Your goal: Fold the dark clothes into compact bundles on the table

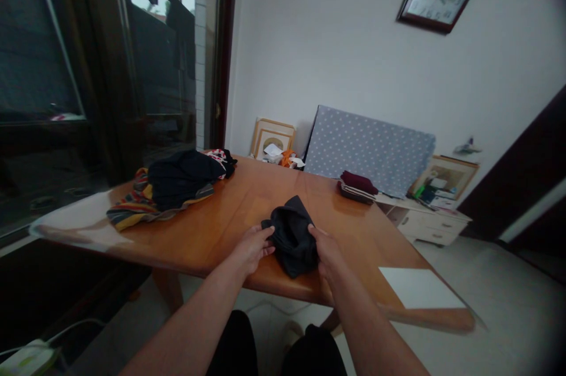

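A black piece of clothing (295, 237), partly folded with an opening facing up, is at the front edge of the wooden table (252, 187). Which garment it is I cannot tell. My left hand (255, 249) pinches its left side between thumb and fingers. On its right side my right hand (323, 246) is closed, thumb on top and fingers mostly hidden behind the cloth. A loose heap of clothes (181, 178), dark and striped, lies at the table's left. Toward the far right edge sits a neat stack of folded clothes (357, 186), maroon on top.
A white sheet (420, 287) lies at the table's right front corner. Behind the table lean a blue star-patterned board (367, 146) and a framed picture (273, 139). A white drawer cabinet (431, 226) stands back right. Glass doors (159, 69) are at left.
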`<state>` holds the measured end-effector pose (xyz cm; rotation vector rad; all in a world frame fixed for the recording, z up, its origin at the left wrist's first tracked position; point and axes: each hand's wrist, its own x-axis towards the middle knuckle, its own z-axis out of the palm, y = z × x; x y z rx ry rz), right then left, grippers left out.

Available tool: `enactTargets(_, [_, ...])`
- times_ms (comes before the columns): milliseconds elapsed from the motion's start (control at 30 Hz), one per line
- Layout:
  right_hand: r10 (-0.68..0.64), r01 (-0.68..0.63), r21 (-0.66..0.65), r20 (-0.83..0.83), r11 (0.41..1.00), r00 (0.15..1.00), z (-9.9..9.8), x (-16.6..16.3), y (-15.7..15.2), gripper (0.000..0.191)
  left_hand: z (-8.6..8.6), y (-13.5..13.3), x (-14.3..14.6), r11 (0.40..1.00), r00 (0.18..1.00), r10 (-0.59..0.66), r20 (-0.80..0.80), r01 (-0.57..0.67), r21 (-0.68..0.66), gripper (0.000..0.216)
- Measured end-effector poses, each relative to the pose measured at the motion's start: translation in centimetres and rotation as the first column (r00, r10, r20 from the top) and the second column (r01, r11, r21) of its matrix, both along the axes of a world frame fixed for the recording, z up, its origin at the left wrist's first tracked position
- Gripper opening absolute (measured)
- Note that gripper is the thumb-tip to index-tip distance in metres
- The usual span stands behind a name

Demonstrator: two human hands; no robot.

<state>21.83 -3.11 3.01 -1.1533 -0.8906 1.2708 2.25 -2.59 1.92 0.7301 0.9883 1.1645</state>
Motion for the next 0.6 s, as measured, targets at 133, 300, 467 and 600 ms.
enactTargets(133, [-0.016,0.013,-0.033,-0.106,0.999,0.994,-0.1,-0.4,-0.2,0.028,0.0,0.2,0.6,0.999,0.991,-0.020,-0.134,0.016,-0.032,0.024])
enactTargets(300, [0.053,-0.053,0.009,0.032,0.999,0.998,1.0,-2.1,-1.3,0.028,1.2,0.6,0.7,0.996,0.953,-0.062,-0.297,0.080,0.047,0.015])
enactTargets(467, [0.131,-0.151,0.073,0.227,0.986,0.965,2.8,-3.8,-2.4,0.041,3.4,0.1,0.7,0.966,0.976,-0.088,-0.198,0.132,0.221,0.036])
enactTargets(600, [0.068,-0.134,0.182,0.325,0.974,0.943,2.0,-4.2,-1.9,0.040,3.9,-0.5,0.7,0.967,0.966,-0.156,-0.208,0.192,0.167,0.059])
